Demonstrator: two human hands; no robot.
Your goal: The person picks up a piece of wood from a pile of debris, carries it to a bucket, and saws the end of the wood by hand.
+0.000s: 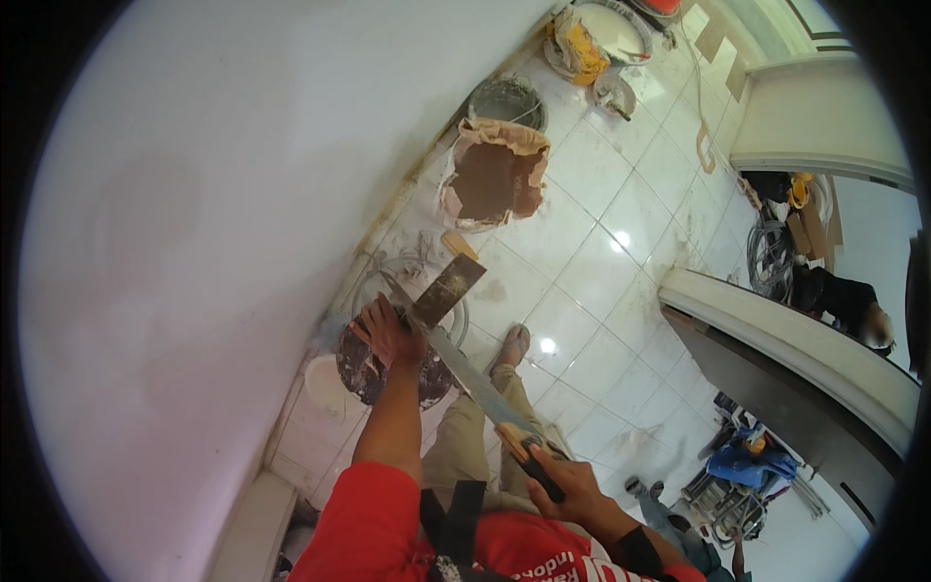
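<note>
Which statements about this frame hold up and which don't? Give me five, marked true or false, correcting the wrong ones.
1. The right hand grips the saw by its handle. True.
2. The left hand also holds that handle. False: it is near the brown board.
3. A dark bucket stands beside the open bag of brown material. True.
4. The floor is dark carpet. False: it is light tile.
5. The person's shirt is red. True.

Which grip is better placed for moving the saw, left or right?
Probably the right grip: it is closed around the handle of the saw, while the left grip lies close to the brown board, away from that handle.
</note>
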